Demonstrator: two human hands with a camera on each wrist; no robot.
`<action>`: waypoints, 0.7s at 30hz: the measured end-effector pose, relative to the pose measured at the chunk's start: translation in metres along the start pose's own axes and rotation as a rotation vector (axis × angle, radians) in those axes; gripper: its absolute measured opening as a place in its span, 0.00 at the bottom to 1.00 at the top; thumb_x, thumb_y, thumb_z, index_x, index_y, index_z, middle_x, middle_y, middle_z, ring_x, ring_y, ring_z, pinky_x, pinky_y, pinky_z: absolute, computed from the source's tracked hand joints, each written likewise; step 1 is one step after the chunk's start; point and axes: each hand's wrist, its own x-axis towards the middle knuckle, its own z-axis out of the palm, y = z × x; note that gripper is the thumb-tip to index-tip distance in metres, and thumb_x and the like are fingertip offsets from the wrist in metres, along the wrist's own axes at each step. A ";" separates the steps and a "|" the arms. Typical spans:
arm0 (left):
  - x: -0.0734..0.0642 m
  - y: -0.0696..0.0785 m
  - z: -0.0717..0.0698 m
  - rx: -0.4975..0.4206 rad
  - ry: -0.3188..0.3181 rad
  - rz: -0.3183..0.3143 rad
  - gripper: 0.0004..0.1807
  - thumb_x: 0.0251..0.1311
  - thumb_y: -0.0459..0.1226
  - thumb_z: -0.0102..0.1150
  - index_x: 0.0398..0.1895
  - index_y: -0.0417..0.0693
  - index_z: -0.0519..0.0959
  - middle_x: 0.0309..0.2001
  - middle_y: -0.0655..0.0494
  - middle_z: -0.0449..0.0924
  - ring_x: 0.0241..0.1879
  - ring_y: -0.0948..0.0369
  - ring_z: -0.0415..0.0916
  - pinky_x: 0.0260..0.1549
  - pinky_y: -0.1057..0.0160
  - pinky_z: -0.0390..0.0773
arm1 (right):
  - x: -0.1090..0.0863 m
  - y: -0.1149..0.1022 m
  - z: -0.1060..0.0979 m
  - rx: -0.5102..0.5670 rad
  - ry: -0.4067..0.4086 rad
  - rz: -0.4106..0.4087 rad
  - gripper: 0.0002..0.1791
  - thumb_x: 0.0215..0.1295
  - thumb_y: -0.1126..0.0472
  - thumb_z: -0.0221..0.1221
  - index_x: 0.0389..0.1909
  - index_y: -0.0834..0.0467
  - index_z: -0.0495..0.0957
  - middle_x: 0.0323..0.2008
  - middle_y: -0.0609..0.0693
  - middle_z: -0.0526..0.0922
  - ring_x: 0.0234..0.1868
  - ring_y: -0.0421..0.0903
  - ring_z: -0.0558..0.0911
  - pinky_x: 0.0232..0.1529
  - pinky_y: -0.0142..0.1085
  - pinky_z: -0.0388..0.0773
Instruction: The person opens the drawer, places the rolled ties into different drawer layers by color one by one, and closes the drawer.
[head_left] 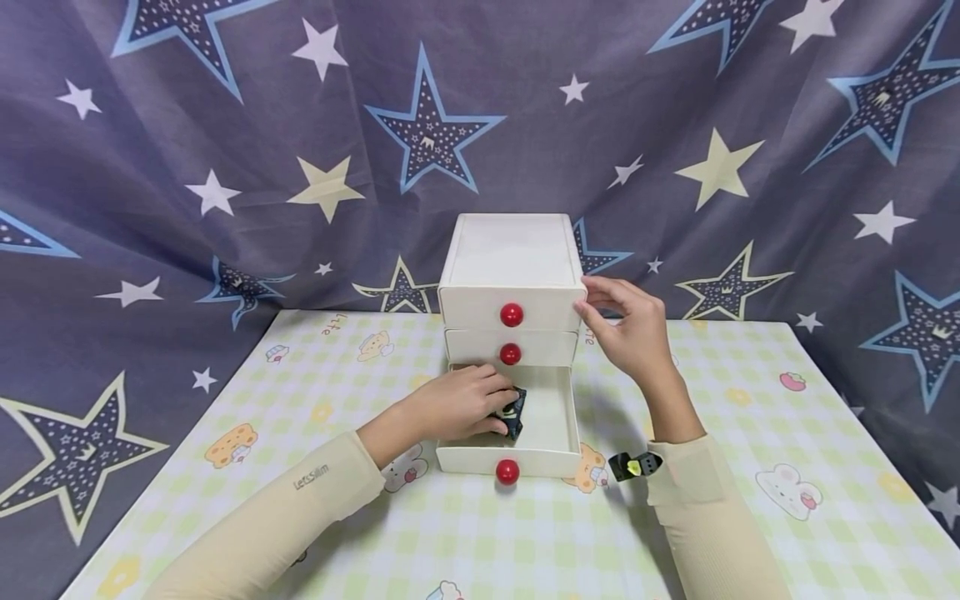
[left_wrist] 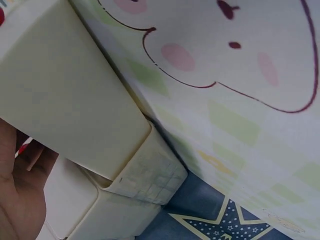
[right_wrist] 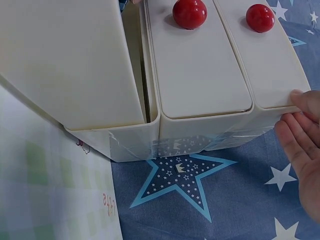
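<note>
A white cabinet of three stacked drawers [head_left: 513,250] stands on the table, each drawer with a round red knob. Its bottom drawer [head_left: 472,461] is pulled out, while the upper two are closed. Inside it my left hand [head_left: 463,406] grips a small black packet [head_left: 513,417] with a light print, partly hidden under the fingers. My right hand [head_left: 630,329] holds the cabinet's upper right front corner. In the right wrist view the thumb [right_wrist: 302,100] lies on the front face and the fingers are against the side. The left wrist view shows the drawer's outer wall [left_wrist: 75,95].
A small black item with a yellow mark [head_left: 635,465] lies on the table right of the drawer, beside the right sleeve [head_left: 690,475]. A checked cloth [head_left: 337,517] with cartoon prints covers the table. Behind it hangs a star-patterned curtain [head_left: 517,167].
</note>
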 end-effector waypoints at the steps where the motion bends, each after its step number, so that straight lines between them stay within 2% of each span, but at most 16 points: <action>1: 0.000 0.001 -0.001 -0.005 0.005 0.002 0.27 0.69 0.55 0.61 0.59 0.44 0.82 0.53 0.54 0.82 0.49 0.57 0.76 0.53 0.60 0.78 | 0.000 0.000 0.000 -0.001 0.000 0.001 0.18 0.61 0.70 0.71 0.53 0.66 0.85 0.40 0.57 0.87 0.40 0.51 0.88 0.46 0.28 0.83; 7: 0.000 0.004 -0.004 -0.006 0.047 0.008 0.23 0.70 0.52 0.62 0.55 0.45 0.84 0.50 0.54 0.83 0.47 0.57 0.76 0.51 0.59 0.79 | 0.000 0.000 0.000 0.001 -0.001 0.003 0.18 0.62 0.70 0.71 0.53 0.66 0.85 0.41 0.57 0.87 0.40 0.52 0.88 0.46 0.31 0.84; 12: -0.001 0.005 -0.006 -0.011 0.092 0.016 0.17 0.70 0.48 0.63 0.51 0.47 0.86 0.47 0.56 0.84 0.45 0.57 0.77 0.48 0.60 0.80 | 0.000 0.001 0.000 0.005 0.000 0.002 0.18 0.61 0.70 0.71 0.53 0.66 0.85 0.41 0.57 0.87 0.40 0.52 0.88 0.47 0.28 0.83; 21: 0.000 0.006 -0.005 -0.041 0.080 -0.014 0.14 0.71 0.48 0.63 0.48 0.50 0.86 0.44 0.58 0.83 0.43 0.59 0.76 0.46 0.62 0.79 | 0.000 0.001 0.001 0.008 0.002 0.002 0.18 0.61 0.70 0.71 0.53 0.66 0.85 0.41 0.57 0.88 0.40 0.52 0.88 0.47 0.28 0.83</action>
